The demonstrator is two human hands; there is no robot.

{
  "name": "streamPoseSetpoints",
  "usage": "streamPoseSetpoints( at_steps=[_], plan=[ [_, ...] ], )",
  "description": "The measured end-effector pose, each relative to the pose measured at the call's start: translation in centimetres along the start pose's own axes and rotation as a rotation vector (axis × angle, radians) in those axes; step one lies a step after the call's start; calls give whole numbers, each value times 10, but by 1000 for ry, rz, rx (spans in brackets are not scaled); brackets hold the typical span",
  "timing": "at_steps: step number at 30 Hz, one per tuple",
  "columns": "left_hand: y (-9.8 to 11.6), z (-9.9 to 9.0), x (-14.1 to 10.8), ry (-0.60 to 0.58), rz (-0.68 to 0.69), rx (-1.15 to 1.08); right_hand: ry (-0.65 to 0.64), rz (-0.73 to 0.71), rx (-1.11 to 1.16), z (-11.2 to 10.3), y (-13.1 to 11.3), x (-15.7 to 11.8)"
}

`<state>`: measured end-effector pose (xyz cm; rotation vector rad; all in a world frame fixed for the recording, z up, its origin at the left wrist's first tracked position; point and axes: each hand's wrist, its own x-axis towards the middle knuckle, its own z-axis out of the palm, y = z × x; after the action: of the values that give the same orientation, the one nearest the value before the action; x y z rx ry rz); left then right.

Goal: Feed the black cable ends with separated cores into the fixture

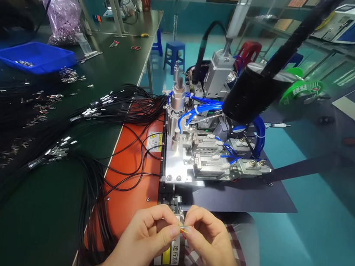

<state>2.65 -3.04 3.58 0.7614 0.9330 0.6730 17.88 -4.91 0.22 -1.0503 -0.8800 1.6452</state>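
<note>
Close together at the bottom middle, both my hands pinch thin coloured wires [183, 229], red, yellow and pale in tone. My left hand [147, 238] closes thumb and forefinger on the wires from the left side. From the right, my right hand [210, 242] grips them near their ends with thumb and fingertips. Beyond the fingers stands a metal machine [180, 159] with small cylinders and blue air tubes. Several black cables [125, 178] cross the orange-red plate [132, 201] left of the machine. The far ends of the held wires are hidden by my fingers.
Bundles of black cables [91, 113] with bare metallic ends lie on the dark green table [38, 219]. A blue tray [37, 58] and a bag of small parts [60, 17] stand at the far left. A black lamp-like cylinder [248, 94] overhangs the machine.
</note>
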Motion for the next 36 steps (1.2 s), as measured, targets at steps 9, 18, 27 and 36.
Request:
streamPoseSetpoints(
  at_steps=[9,18,27,36],
  plan=[
    [0,0,1,9,7,-3,9,-16,55,-4,4,-2],
    [0,2,-2,14,65,3,-6,21,96,-6,3,-1],
    [0,0,-1,-21,82,-13,-16,-10,82,-4,9,-2],
    [0,-1,0,8,110,49,-34,-36,81,-6,12,-1]
  ],
)
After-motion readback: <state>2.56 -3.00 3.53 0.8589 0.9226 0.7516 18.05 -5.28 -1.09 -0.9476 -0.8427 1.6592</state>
